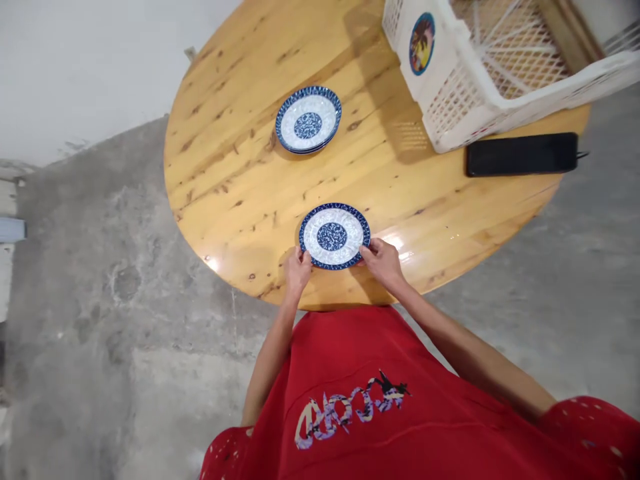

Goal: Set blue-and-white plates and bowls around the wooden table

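A: Report the left side of the scene.

B: A bare concrete floor (100,300) fills the left. The round wooden worktop (240,180) starts to its right. Its near edge is just in front of the person's red shirt (380,393).

A: Left hand status?

B: The left hand (297,268) is at the near-left rim of the near plate (335,236). Its grip is pinching that rim: fingertips on the rim, the rest of the hand over the worktop just beside it.

A: Location of the near plate?

B: It is close to the near edge of the worktop, between the two hands. It is blue and white, with a dark blue centre and a blue border. Whether it rests flat or is slightly raised cannot be told.

A: Anything behind it?

B: The far plates (309,119), same pattern, lie further away and slightly to the left, well apart from the near plate. The edge shows what looks like more than one plate stacked; the count cannot be told.

A: Right hand status?

B: The right hand (383,260) is at the near-right rim of the near plate. Its grip is likewise pinching the rim, thumb on the upper side.

A: Right side of the worktop?

B: A white lattice basket (450,87) stands at the far right, with a round coloured sticker (422,43) on its wall. A black flat device (521,154) lies just near of the basket, close to the right edge of the worktop.
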Demonstrator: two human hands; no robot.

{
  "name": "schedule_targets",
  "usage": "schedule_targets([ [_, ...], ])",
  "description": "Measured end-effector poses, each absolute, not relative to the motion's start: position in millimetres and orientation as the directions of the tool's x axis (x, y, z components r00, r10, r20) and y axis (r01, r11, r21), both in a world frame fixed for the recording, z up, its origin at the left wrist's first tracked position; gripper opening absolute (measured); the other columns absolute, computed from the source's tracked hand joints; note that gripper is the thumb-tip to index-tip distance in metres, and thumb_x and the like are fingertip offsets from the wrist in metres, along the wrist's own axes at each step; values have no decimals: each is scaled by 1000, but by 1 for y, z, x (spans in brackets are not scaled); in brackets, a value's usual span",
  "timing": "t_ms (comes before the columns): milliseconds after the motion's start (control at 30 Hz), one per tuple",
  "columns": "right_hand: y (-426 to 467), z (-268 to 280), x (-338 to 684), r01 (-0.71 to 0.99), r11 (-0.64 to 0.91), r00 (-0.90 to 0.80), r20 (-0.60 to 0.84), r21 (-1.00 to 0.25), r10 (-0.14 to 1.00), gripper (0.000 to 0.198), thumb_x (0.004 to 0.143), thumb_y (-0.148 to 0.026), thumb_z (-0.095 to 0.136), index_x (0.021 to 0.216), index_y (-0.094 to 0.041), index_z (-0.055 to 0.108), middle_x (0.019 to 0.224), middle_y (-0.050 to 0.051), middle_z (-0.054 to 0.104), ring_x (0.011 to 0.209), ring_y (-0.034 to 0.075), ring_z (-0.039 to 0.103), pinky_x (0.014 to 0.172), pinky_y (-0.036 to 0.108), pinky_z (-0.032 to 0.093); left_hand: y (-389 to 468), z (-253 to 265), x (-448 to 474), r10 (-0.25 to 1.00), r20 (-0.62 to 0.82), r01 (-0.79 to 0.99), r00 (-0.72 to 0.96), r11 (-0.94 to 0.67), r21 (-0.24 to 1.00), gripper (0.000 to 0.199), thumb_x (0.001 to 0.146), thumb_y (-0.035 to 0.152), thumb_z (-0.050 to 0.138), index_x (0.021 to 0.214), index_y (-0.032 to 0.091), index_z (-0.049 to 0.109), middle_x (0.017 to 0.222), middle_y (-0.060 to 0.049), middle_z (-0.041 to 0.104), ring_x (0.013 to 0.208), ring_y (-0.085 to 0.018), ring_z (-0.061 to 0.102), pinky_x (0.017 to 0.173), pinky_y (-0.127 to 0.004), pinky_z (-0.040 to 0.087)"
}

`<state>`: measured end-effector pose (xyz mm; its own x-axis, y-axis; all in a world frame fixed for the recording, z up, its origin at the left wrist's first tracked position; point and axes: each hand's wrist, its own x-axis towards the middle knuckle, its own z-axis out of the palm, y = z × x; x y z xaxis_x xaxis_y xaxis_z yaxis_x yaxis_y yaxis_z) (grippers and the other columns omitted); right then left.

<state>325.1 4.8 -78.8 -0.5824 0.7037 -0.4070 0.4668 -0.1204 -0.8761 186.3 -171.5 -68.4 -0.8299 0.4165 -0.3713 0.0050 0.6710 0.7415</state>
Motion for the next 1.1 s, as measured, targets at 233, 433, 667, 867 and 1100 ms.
schedule_targets([
  [233,9,-67,333,454,-159,-630,-442,-877,639,37,77,-60,66,82,-24,64,77,5,72,67,25,68,58,35,58,-181,-58,190,419,-368,-56,-830,595,802,26,95,40,55,74,25,52,65,0,59,60,-19,60,61,-30,46],
  [433,69,-70,314,483,-35,-555,-337,-875,761,38,85,-60,62,97,-25,69,87,8,76,72,27,73,71,40,59,-169,-45,141,318,-251,-36,-914,554,832,23,95,44,57,86,24,63,71,-1,65,66,-20,64,66,-31,49],
  [667,158,-56,179,459,305,-642,-75,-834,763,24,85,-39,60,96,-21,71,96,10,75,86,28,71,88,41,55,-84,-25,9,298,-100,115,-949,625,772,5,94,26,63,90,23,65,91,-7,72,81,-24,70,84,-35,50],
  [867,196,-61,79,527,359,-624,-64,-771,778,20,82,-27,63,95,-17,73,98,14,74,99,33,70,95,43,53,-20,-29,-72,338,-12,220,-941,638,737,10,89,24,68,83,23,61,83,-10,70,98,-33,69,94,-42,49],
  [1100,198,-57,58,557,362,-596,-56,-747,801,25,82,-19,55,93,-16,77,93,11,76,89,28,70,84,37,54,16,-51,-107,410,-30,267,-912,645,716,31,85,18,73,70,25,47,72,-6,65,97,-33,70,91,-41,53],
])
